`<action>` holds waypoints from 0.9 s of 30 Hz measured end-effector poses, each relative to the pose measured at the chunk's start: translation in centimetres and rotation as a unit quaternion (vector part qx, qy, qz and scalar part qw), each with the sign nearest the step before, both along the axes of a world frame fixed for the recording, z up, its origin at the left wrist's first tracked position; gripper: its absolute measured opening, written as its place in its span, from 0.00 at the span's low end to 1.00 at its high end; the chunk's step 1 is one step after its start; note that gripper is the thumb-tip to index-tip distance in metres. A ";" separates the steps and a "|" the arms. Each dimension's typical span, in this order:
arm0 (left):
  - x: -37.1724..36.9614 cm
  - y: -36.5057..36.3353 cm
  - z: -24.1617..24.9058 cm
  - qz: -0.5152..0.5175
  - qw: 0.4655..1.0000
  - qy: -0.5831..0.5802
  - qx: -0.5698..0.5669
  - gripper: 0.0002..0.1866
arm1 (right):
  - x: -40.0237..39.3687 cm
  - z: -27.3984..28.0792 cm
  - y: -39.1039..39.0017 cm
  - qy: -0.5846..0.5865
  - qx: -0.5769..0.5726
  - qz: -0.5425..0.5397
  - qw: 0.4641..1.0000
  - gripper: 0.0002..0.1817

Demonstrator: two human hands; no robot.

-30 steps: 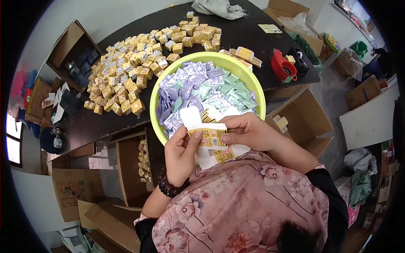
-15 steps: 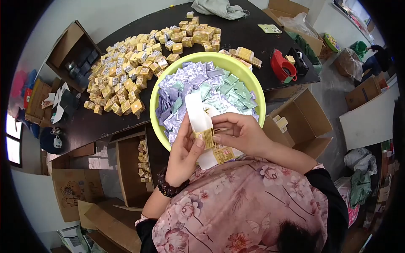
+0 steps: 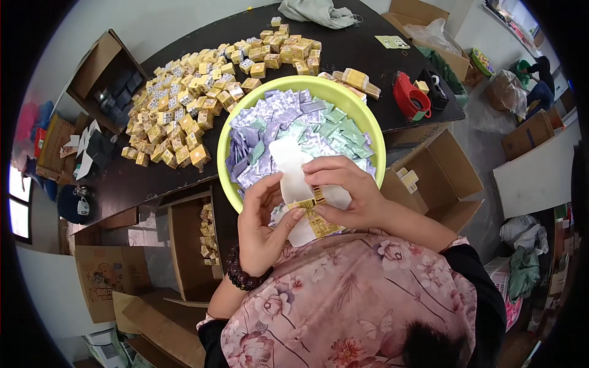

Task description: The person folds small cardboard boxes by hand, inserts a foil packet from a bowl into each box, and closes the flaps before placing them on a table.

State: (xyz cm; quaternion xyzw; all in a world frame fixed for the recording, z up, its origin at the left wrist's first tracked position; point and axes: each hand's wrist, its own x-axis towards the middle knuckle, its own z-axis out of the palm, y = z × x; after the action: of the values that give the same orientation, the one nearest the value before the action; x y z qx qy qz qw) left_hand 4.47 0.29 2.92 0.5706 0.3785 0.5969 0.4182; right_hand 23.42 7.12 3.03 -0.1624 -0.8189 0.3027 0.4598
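Observation:
An unfolded small carton (image 3: 320, 226), yellow printed with white flaps, is held between my two hands over the near rim of a lime-green basin (image 3: 381, 144). My left hand (image 3: 261, 224) pinches its left edge, thumb on the printed panel. With thumb and bent fingers, my right hand (image 3: 350, 193) grips the right side near a white flap. Purple sachets (image 3: 270, 110) and green sachets (image 3: 346, 132) fill the basin behind the carton. Part of the carton is hidden by my fingers.
Many small yellow boxes (image 3: 178, 116) are heaped on the dark table (image 3: 123, 184). Flat cartons (image 3: 362, 81) lie behind the basin, near a red tape dispenser (image 3: 411, 98). Cardboard boxes (image 3: 445, 172) stand on both sides below. A person (image 3: 541, 86) is at the far right.
My hands have shifted on the carton, and both thumbs now press its yellow panel. Its white flaps are spread wider. At the far right, the other person has moved further into view.

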 end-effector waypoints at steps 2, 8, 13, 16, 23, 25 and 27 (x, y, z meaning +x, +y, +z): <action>-0.5 0.0 -0.3 -0.016 0.999 0.024 -0.013 0.26 | 0.2 -0.2 0.5 -0.002 -0.002 0.028 1.000 0.22; -1.3 0.2 -0.2 -0.061 0.995 0.070 -0.044 0.17 | 0.3 -0.2 0.6 -0.019 -0.072 0.083 0.994 0.17; -1.4 0.3 -0.4 -0.044 0.995 0.074 -0.048 0.16 | -0.6 -0.3 0.1 0.081 -0.290 0.126 0.945 0.13; -0.8 0.6 -0.3 -0.040 0.998 0.046 -0.035 0.15 | -0.6 -0.6 0.4 0.044 -0.185 0.109 0.976 0.09; -0.5 0.4 -0.8 -0.022 0.999 0.033 -0.032 0.20 | -1.3 -0.2 0.1 0.074 -0.337 0.143 0.928 0.12; -0.4 0.4 -0.5 -0.017 0.998 0.052 -0.040 0.21 | -1.3 0.1 0.0 0.094 -0.357 0.138 0.919 0.12; -0.4 0.3 -0.4 -0.031 0.998 0.038 -0.045 0.21 | -1.1 0.3 0.1 0.122 -0.482 0.130 0.858 0.09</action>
State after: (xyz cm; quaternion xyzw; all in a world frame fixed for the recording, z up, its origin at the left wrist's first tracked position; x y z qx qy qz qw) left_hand 4.07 0.61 2.48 0.5849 0.4029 0.5436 0.4473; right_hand 22.28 7.22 3.38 -0.2173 -0.5213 0.7341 0.3770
